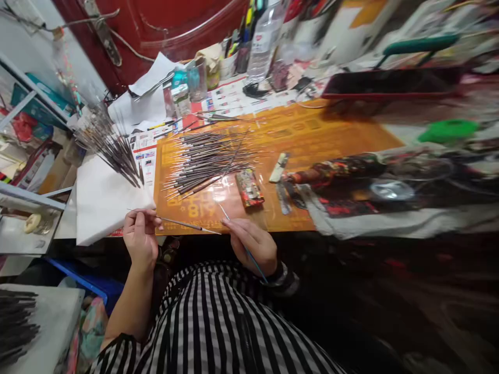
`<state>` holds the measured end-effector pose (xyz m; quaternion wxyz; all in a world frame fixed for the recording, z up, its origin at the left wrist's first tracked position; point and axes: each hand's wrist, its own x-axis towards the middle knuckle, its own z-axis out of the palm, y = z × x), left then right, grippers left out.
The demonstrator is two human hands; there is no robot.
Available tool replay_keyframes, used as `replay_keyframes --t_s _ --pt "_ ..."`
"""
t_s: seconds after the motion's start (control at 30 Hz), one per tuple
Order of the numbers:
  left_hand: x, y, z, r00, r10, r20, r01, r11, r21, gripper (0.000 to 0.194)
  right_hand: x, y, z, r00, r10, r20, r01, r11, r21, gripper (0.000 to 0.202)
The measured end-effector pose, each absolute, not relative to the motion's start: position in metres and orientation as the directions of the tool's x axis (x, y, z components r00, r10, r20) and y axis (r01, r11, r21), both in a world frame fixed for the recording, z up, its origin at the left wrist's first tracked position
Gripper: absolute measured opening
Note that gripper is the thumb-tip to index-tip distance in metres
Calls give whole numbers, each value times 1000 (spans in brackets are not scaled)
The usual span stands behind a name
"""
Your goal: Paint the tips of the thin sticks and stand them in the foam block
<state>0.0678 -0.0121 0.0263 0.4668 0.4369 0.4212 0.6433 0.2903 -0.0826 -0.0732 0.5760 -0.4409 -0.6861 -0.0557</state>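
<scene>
My left hand [141,236] is closed in a pinch on a thin dark stick [181,223]. The stick slants down to the right, and its pale, narrow end reaches close to my right hand [255,244]. Those right fingers are closed round a slim blue-handled brush [255,264], whose fine tip points up and left over the table. Beyond both hands lies a pile of similar dark sticks [206,161] with pale thin ends. A small paint-smeared block [249,188] sits just past my right hand.
At left, a white foam block [105,202] bears a cluster of upright thin sticks [113,145]. An orange sheet [296,135] covers the tabletop. A clear bottle [263,47] and cups stand behind. Rightward are a paint-stained tool [339,169] and a dark red tray [390,85], blurred.
</scene>
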Motion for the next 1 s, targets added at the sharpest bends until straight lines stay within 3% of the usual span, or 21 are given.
replay_keyframes --t_s 0.33,1.0 --pt "85 -2 10 -118 988 98 -353 -134 926 30 296 -84 -74 83 543 836 722 545 -425 45" --pt "87 -2 3 -113 992 61 -329 -95 939 31 300 -85 -80 99 564 820 764 485 -426 41"
